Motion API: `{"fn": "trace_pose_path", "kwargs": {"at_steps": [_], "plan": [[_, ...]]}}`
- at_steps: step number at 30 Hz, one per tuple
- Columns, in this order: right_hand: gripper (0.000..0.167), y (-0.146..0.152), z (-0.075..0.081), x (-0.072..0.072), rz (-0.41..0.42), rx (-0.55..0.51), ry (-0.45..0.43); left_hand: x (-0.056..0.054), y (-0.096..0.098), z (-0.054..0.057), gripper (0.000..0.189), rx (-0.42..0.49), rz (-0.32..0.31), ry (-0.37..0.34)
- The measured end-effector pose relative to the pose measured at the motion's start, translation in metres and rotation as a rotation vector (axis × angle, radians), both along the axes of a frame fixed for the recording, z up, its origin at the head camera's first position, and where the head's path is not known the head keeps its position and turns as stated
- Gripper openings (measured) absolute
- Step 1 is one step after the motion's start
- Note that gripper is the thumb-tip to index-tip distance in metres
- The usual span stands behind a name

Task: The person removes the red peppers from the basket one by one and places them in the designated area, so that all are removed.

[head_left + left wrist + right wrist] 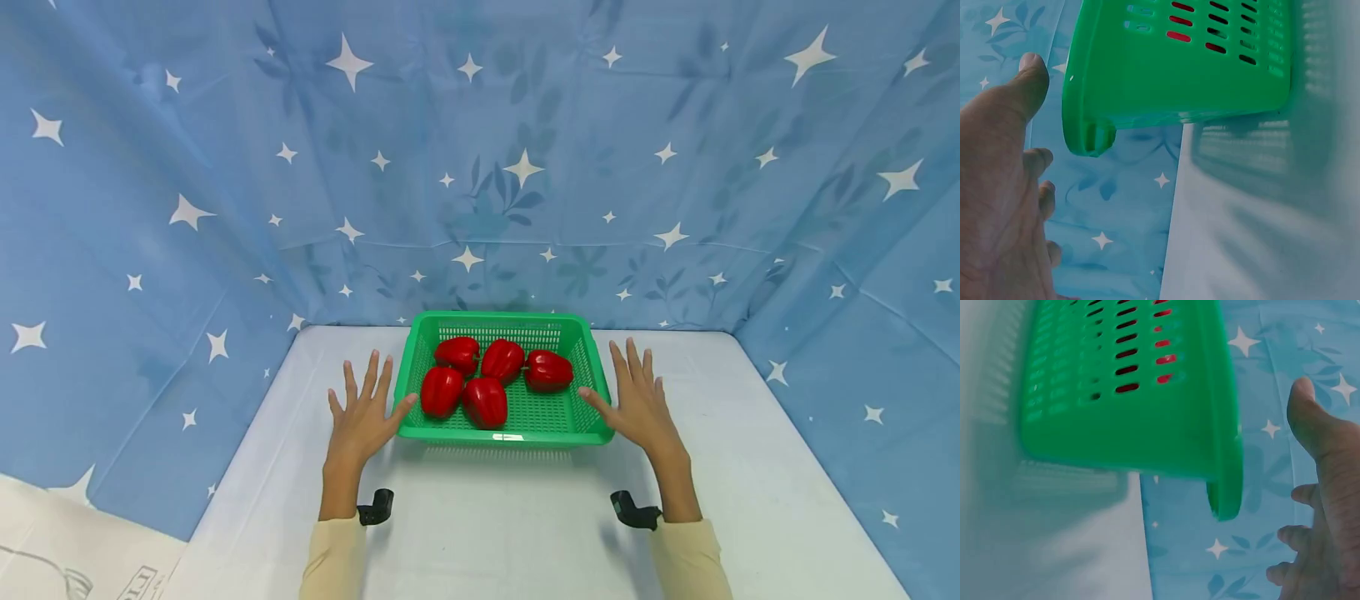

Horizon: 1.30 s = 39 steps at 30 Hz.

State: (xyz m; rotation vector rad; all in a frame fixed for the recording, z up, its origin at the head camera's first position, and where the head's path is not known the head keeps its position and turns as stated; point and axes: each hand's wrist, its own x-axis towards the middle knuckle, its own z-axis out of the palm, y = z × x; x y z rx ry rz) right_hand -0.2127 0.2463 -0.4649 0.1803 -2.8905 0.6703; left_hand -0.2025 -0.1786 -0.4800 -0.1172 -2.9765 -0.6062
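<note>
A green plastic basket [555, 421] with slotted walls stands on the white table, several red bell peppers [485, 403] lying inside it. My left hand [362, 421] is spread beside the basket's left end, its thumb overlapping the rim in the head view. On the other side, my right hand [639, 408] is likewise spread, thumb toward the right rim. Both wrist views show a gap between the thumb and the basket wall [1179, 81]. Neither hand holds anything. Through the slots in the right wrist view, bits of red show behind the green wall [1147, 431].
A blue curtain [420, 167] with white stars hangs behind and along both sides of the white table [495, 533]. Each wrist wears a black camera mount [377, 507]. Pale printed material [67, 542] lies at the lower left.
</note>
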Motion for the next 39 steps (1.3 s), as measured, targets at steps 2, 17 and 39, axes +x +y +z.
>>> {"fn": "trace_pose_path", "kwargs": {"at_steps": [2,17,39], "plan": [[0.095,-0.001,0.003,-0.002,0.007,-0.043,0.014,0.0,0.001,0.0,0.087,0.021,-0.01,-0.004],[0.062,-0.002,0.019,-0.026,0.085,-0.46,0.036,0.002,0.015,-0.014,0.097,0.273,-0.091,-0.035],[0.064,-0.009,0.023,-0.071,0.229,-0.795,-0.262,0.006,0.021,-0.029,0.099,0.303,-0.104,-0.038]]}}
